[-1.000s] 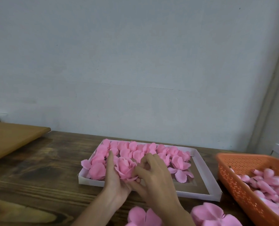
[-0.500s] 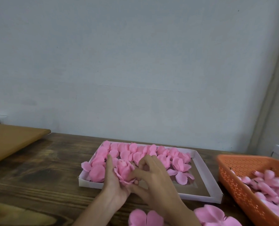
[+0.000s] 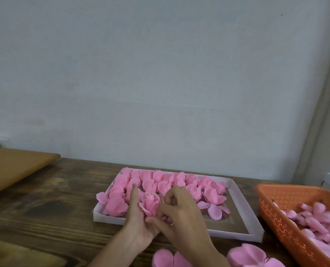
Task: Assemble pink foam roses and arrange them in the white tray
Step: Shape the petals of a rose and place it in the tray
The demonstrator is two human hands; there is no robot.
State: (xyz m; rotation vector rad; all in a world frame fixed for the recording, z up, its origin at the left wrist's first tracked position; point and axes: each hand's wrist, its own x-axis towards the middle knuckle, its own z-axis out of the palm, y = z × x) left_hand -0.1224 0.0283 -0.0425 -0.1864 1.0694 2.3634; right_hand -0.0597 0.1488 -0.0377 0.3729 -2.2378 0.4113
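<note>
A white tray lies on the dark wooden table, its left and back parts filled with several pink foam roses. Over the tray's front edge both my hands hold one pink rose. My left hand cradles it from the left and below, index finger straight up along its side. My right hand pinches the rose's right petals with curled fingers. The underside of the rose is hidden by my hands.
An orange perforated basket with several pink buds stands at the right. Loose pink petal pieces lie at the table's front edge. A light wooden board sits at the left. A pale wall rises close behind the table.
My hands have stayed at the tray's front edge while my right fingers shifted on the rose's petals. The rose sits a little more upright between my hands.
</note>
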